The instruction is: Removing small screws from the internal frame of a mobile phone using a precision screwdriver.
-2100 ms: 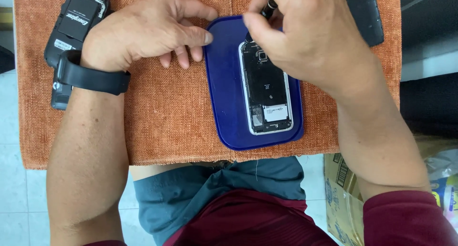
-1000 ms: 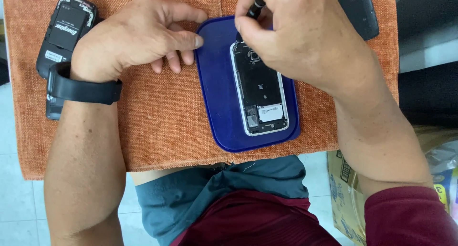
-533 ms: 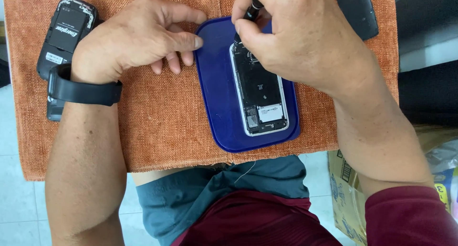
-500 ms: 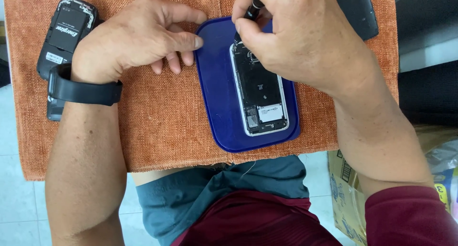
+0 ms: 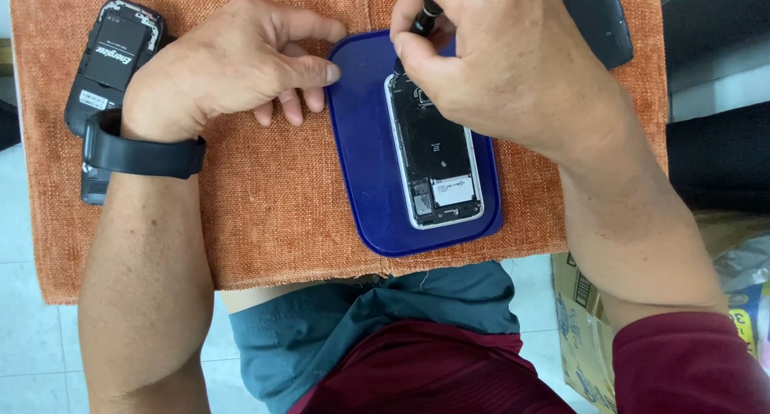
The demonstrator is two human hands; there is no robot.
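An opened smartphone (image 5: 437,164) with its insides showing lies on a dark blue plastic tray (image 5: 367,165) on an orange woven cloth (image 5: 273,213). My right hand (image 5: 497,61) grips a small black screwdriver (image 5: 423,21) upright, its tip at the phone's top end. My left hand (image 5: 233,61) rests on the cloth with its fingers curled. Its thumb tip touches the tray's left rim. A black watch band sits on that wrist.
A second opened black phone (image 5: 112,57) lies at the cloth's far left, partly under my left wrist. A black phone cover (image 5: 597,21) lies at the top right. A cardboard box (image 5: 581,326) with bags stands on the tiled floor at my right.
The view has shifted slightly. My right hand has stayed at the phone's top end with the screwdriver, its fingers turning a little. The left hand has barely moved.
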